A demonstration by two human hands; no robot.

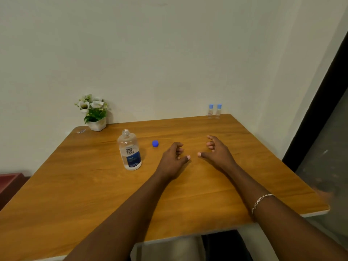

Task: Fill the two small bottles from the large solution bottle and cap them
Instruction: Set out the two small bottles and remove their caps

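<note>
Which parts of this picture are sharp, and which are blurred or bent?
Head view: the large solution bottle is sharp, its label readable; the two small bottles at the far edge look soft; the right corner of the table smears into blur; the dark frame at the right leans, likely from wide-angle distortion; light is even, shadows faint.

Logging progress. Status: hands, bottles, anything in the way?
Left hand, right hand open, empty. Large solution bottle uncapped; blue cap beside it. Small bottles capped, far right corner. Nothing blocking.
</note>
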